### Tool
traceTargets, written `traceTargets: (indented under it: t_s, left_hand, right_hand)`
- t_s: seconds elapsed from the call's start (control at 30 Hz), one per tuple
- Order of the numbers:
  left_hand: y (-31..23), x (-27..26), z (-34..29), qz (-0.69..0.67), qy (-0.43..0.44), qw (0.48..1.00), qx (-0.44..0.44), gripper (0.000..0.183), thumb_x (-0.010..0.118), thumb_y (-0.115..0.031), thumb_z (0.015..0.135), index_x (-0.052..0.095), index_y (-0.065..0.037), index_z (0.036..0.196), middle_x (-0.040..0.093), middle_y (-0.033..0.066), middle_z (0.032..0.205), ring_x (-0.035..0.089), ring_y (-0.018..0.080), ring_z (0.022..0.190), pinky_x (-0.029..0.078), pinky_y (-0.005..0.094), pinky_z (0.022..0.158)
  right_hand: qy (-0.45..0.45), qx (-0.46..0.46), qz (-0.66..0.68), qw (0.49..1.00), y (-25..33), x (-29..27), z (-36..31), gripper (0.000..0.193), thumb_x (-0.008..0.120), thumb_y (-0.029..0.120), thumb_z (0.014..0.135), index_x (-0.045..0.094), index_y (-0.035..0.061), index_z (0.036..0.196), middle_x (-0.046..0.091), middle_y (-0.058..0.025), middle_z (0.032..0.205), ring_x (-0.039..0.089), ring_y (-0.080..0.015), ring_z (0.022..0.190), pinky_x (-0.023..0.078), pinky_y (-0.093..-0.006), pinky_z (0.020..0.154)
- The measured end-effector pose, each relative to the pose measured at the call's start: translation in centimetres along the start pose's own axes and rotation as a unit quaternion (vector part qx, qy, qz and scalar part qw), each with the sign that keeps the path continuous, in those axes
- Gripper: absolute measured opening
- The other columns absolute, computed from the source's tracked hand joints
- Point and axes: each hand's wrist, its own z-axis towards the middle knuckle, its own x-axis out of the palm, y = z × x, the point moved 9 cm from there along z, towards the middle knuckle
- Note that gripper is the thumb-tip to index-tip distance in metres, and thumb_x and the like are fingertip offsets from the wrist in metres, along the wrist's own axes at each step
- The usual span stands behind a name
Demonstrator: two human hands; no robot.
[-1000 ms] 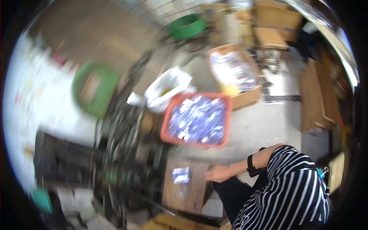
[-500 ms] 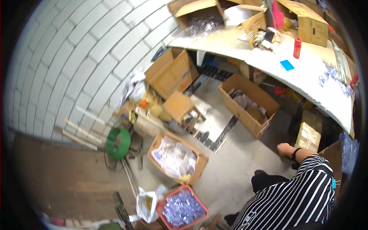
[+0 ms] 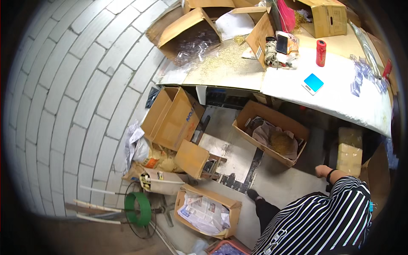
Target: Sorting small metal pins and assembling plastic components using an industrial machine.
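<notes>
My right hand [image 3: 321,171], with a dark band at the wrist, hangs low beside my striped sleeve. Its fingers look curled in, and no object shows in them. Just to its right stands a tan taped carton [image 3: 349,158], apart from the hand. Ahead and to the left of the hand is a long open cardboard box [image 3: 264,146] with crumpled cloth and a golden-brown heap inside. My left hand is out of the picture. One dark-trousered leg [image 3: 265,214] is stretched forward on the floor.
A white worktable [image 3: 289,87] carries a blue-topped scale [image 3: 313,83], a red can [image 3: 321,53] and clear plastic pieces [image 3: 360,76]. Cardboard boxes [image 3: 172,119] stand by the brick wall. A newspaper-lined box [image 3: 231,216], green ring [image 3: 138,209] and red basket [image 3: 229,245] occupy the floor.
The view has shifted, bringing the worktable lower and nearer. The red basket has slid mostly out at the lower edge. My leg has come forward; my right hand stays low and curled.
</notes>
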Motion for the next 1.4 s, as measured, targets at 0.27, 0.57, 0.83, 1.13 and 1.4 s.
traceTargets:
  t_s: [0.27, 0.57, 0.83, 1.13, 1.4]
  left_hand:
    - [-8.4, -6.0, 26.9, -0.043, 0.041, 0.998, 0.006, 0.033, 0.048, -0.020, 0.091, 0.050, -0.001, 0.118, 0.060, 0.0109, 0.106, 0.058, 0.0229, 0.091, 0.047, 0.0324, 0.078]
    - [-34.3, -0.8, 45.6, -0.071, 0.161, 0.984, 0.010, 0.038, 0.049, -0.017, 0.091, 0.041, 0.003, 0.123, 0.056, 0.0181, 0.108, 0.059, 0.0267, 0.093, 0.049, 0.0340, 0.079]
    - [-41.8, 9.5, 52.2, -0.019, 0.246, 0.939, -0.238, 0.054, 0.061, -0.031, 0.083, 0.038, -0.007, 0.126, 0.057, 0.0138, 0.113, 0.056, 0.0284, 0.104, 0.050, 0.0357, 0.079]
    - [-67.8, 21.6, 66.6, 0.225, 0.203, 0.916, 0.264, 0.033, 0.051, -0.022, 0.089, 0.054, 0.006, 0.106, 0.061, 0.0159, 0.098, 0.058, 0.0229, 0.091, 0.045, 0.0312, 0.082]
    - [-88.3, 37.6, 71.0, 0.311, 0.168, 0.791, 0.499, 0.061, 0.042, -0.027, 0.091, 0.018, 0.010, 0.133, 0.018, 0.0281, 0.140, 0.015, 0.0383, 0.132, 0.015, 0.0406, 0.108]
  right_hand:
    - [-0.454, -0.148, 0.199, 0.856, 22.3, -27.9, 4.8, 0.027, 0.053, 0.013, 0.078, 0.054, 0.0056, 0.104, 0.056, -0.0160, 0.099, 0.055, -0.0337, 0.092, 0.046, -0.0403, 0.077]
    - [-0.674, 0.173, 0.346, 0.629, 14.4, -50.1, 13.1, 0.043, 0.048, 0.015, 0.086, 0.038, -0.0036, 0.123, 0.043, -0.0223, 0.125, 0.039, -0.0361, 0.118, 0.034, -0.0397, 0.097]
    - [-0.596, 0.175, 0.248, 0.743, 29.2, -62.8, 26.2, 0.064, 0.055, 0.022, 0.077, 0.031, -0.0085, 0.128, 0.030, -0.0241, 0.136, 0.024, -0.0362, 0.129, 0.020, -0.0420, 0.107]
    - [-0.617, 0.321, 0.286, 0.659, 18.0, -59.2, 27.4, 0.060, 0.045, 0.001, 0.076, 0.026, -0.0060, 0.133, 0.027, -0.0222, 0.139, 0.023, -0.0343, 0.130, 0.017, -0.0384, 0.108]
    - [-0.572, 0.249, 0.213, 0.752, 33.0, -66.5, 30.9, 0.059, 0.050, 0.020, 0.086, 0.025, -0.0037, 0.134, 0.024, -0.0217, 0.141, 0.018, -0.0348, 0.132, 0.017, -0.0449, 0.107]
